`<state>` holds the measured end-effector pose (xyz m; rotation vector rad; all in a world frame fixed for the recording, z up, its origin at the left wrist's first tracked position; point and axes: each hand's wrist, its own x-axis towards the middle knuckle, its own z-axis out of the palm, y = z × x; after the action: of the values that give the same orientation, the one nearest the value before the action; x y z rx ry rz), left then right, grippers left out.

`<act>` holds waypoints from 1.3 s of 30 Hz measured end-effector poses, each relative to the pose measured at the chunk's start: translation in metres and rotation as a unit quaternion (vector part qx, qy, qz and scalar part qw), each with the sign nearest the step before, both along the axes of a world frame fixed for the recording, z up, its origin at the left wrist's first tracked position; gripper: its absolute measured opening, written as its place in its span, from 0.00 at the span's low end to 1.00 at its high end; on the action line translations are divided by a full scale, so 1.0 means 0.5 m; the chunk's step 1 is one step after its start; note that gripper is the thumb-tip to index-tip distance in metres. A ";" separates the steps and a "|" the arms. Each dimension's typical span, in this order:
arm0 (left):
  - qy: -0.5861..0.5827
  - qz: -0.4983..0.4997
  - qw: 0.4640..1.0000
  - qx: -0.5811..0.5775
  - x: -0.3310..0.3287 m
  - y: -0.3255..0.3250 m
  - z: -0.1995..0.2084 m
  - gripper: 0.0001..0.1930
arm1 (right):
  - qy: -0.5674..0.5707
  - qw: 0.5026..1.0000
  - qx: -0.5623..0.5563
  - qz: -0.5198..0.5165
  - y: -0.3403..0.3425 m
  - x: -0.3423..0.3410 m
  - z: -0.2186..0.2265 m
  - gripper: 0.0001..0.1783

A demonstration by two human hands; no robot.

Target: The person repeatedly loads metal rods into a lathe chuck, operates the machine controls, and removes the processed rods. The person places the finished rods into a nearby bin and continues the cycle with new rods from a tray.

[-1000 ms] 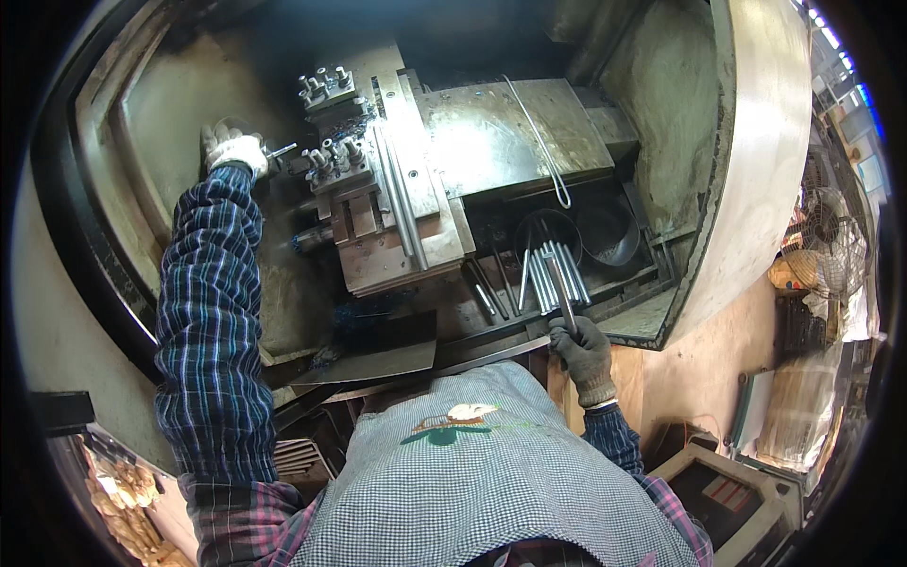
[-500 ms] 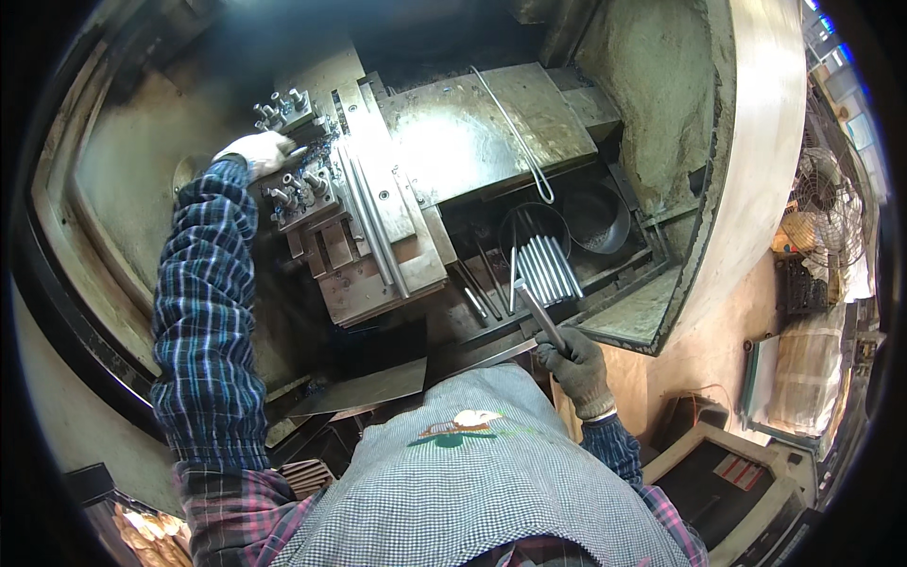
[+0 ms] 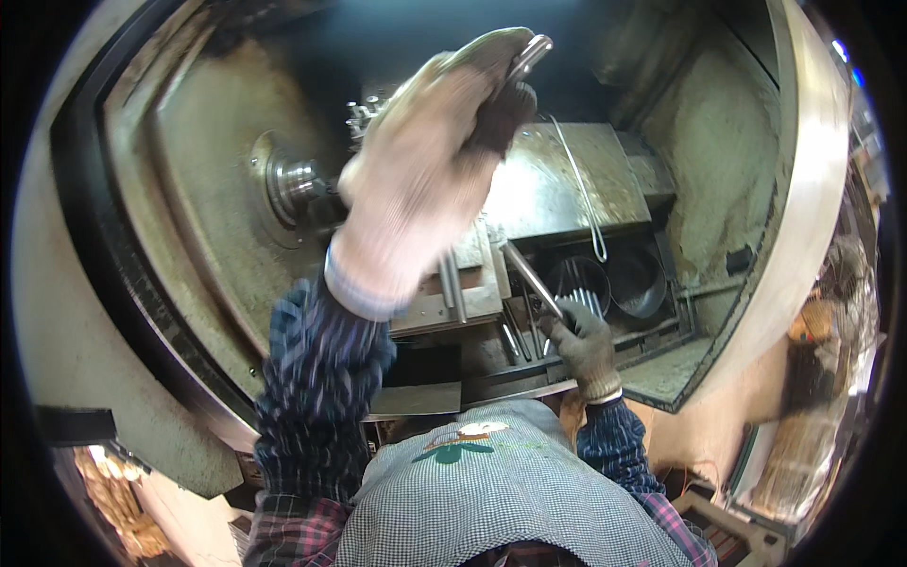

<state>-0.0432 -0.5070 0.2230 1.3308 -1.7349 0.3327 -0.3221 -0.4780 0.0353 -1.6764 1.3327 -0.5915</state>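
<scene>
My left hand (image 3: 416,180), in a pale work glove, is raised close to the head camera and blurred. Its fingers are closed around a short shiny metal rod (image 3: 532,57), whose end sticks out past the fingertips. Lower and to the right, my right hand (image 3: 588,354) in a grey-brown glove grips a longer metal rod (image 3: 531,276), which slants up and left. Behind the left hand, the tool holders (image 3: 364,113) on the machine slide are mostly hidden. The chuck (image 3: 293,180) on the left wall is in plain sight.
Long rods (image 3: 452,286) lie on the slide. A bundle of shiny rods (image 3: 588,300) rests beside the right hand, near a round dark container (image 3: 638,283). A long wire hook (image 3: 581,189) lies on the metal plate (image 3: 619,161). The curved machine door edge (image 3: 803,189) stands at right.
My left hand has come away from the tool holders, up and right toward the camera, and now holds a short rod. My right hand still grips its rod. The view has shifted left.
</scene>
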 end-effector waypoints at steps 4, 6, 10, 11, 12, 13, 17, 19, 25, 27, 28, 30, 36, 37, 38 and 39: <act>0.312 -0.136 0.938 -0.064 0.005 0.238 -0.009 0.25 | -0.083 0.992 -0.044 0.081 -0.124 0.126 0.032 0.17; 0.417 -0.125 0.894 -0.104 0.009 0.338 -0.013 0.28 | -0.044 0.988 -0.069 0.132 -0.175 0.213 0.076 0.20; 0.543 0.025 0.834 -0.093 0.026 0.514 -0.006 0.38 | 0.099 0.949 -0.188 0.235 -0.304 0.354 0.101 0.27; 0.516 0.054 0.850 -0.096 0.036 0.555 -0.002 0.38 | 0.128 0.930 -0.179 0.293 -0.317 0.394 0.138 0.27; 0.489 0.080 0.863 -0.097 0.048 0.598 0.001 0.37 | 0.140 0.914 -0.203 0.323 -0.335 0.433 0.142 0.26; 0.463 0.093 0.877 -0.089 0.056 0.641 0.005 0.37 | 0.169 0.907 -0.207 0.326 -0.346 0.467 0.141 0.27; 0.477 0.267 0.829 -0.120 0.037 0.822 -0.011 0.33 | 0.250 0.869 -0.224 0.364 -0.331 0.602 0.157 0.31; 0.455 0.373 0.794 -0.152 0.035 0.880 -0.024 0.26 | 0.265 0.856 -0.241 0.372 -0.307 0.629 0.177 0.30; 0.381 0.501 0.760 -0.165 0.068 0.940 -0.053 0.22 | 0.170 0.889 -0.175 0.388 -0.383 0.644 0.087 0.27; 0.307 0.589 0.727 -0.175 0.106 0.866 -0.036 0.23 | 0.207 0.858 -0.211 0.420 -0.388 0.656 0.094 0.25; 0.287 0.561 0.766 -0.131 0.120 0.867 -0.018 0.23 | 0.220 0.843 -0.243 0.427 -0.392 0.663 0.080 0.24; 0.215 0.537 0.799 -0.165 0.170 0.886 -0.040 0.24 | 0.200 0.821 -0.288 0.451 -0.358 0.670 0.105 0.24; 0.326 0.463 0.771 -0.292 0.214 0.816 -0.062 0.23 | 0.402 0.801 -0.236 0.375 -0.431 0.597 0.187 0.31; 0.315 0.475 0.766 -0.297 0.219 0.815 -0.073 0.23 | 0.338 0.855 -0.119 0.374 -0.441 0.591 0.181 0.30; 0.300 0.490 0.760 -0.303 0.218 0.813 -0.075 0.24 | 0.262 0.891 -0.001 0.370 -0.441 0.595 0.179 0.29; 0.291 0.487 0.765 -0.307 0.216 0.807 -0.071 0.25 | 0.286 0.889 -0.038 0.355 -0.426 0.608 0.181 0.27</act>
<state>0.0647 -0.1037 0.1873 1.4881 -0.2337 0.8632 -0.0181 -0.6912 0.1258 -2.3276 0.9443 0.3142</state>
